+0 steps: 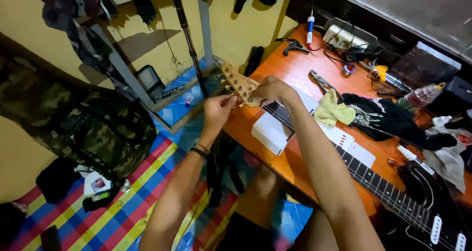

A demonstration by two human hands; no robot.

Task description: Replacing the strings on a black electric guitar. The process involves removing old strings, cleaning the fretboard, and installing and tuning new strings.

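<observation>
Camouflage fabric [73, 118] fills the far left above a striped blue, red and yellow floor mat [123, 207], and from there the view runs to the left hand [219, 111], whose fingertips pinch a tuning peg on the pale wooden headstock [239, 86] of an electric guitar [393, 192]. Just beside it, the right hand [273, 90] is closed over the headstock where it meets the neck, steadying it. The guitar lies along the orange wooden table [295, 69], headstock jutting past the left edge, neck propped on a white box [270, 130], black body at the lower right. Turning a peg well here probably calls for small, slow twists while the other hand keeps the neck from rolling on its prop. Further right lie pliers [322, 81], a yellow cloth [333, 111], a dark garment [388, 118], a plastic bottle [423, 96] and, at the back, a power strip with tangled cables [344, 37]. Yellow walls with hanging clothes close in the cramped, dimly lit room.
</observation>
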